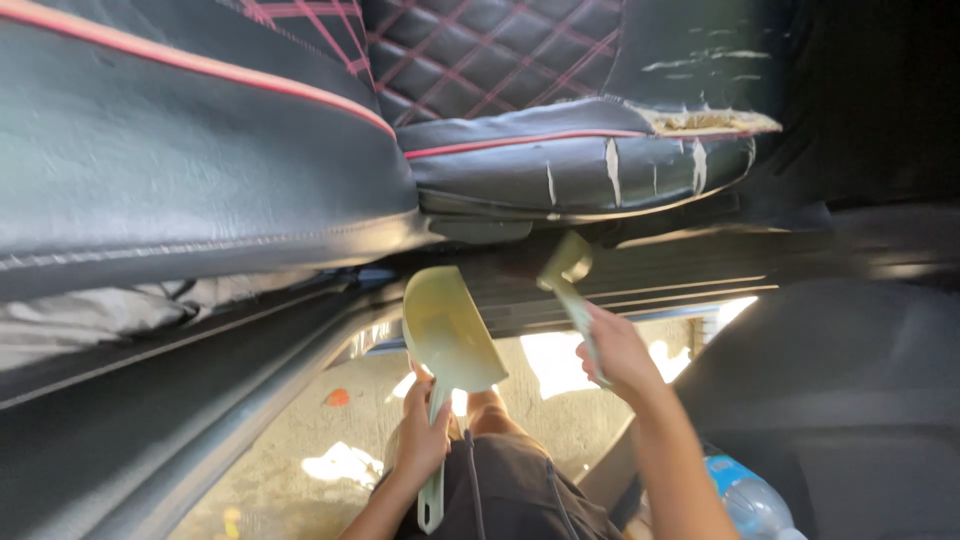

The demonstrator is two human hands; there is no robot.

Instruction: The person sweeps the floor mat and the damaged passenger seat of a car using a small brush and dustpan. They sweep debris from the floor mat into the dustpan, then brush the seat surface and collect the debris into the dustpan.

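- Under the seat [580,150], the brush [566,280] is reaching toward the sill, right hand [615,350] gripping its handle.
- Just left, the dustpan [448,335] is standing scoop-up, left hand [422,435] clutching its handle.

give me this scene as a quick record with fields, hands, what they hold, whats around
setting: car interior seen through an open door
left hand: fingers shut on the handle of a pale green dustpan
right hand: fingers shut on a pale green brush, head up by the seat edge
seat: black with red stitching, front edge cracked and torn
door sill: dark, just under the brush
lower right: clear plastic bottle
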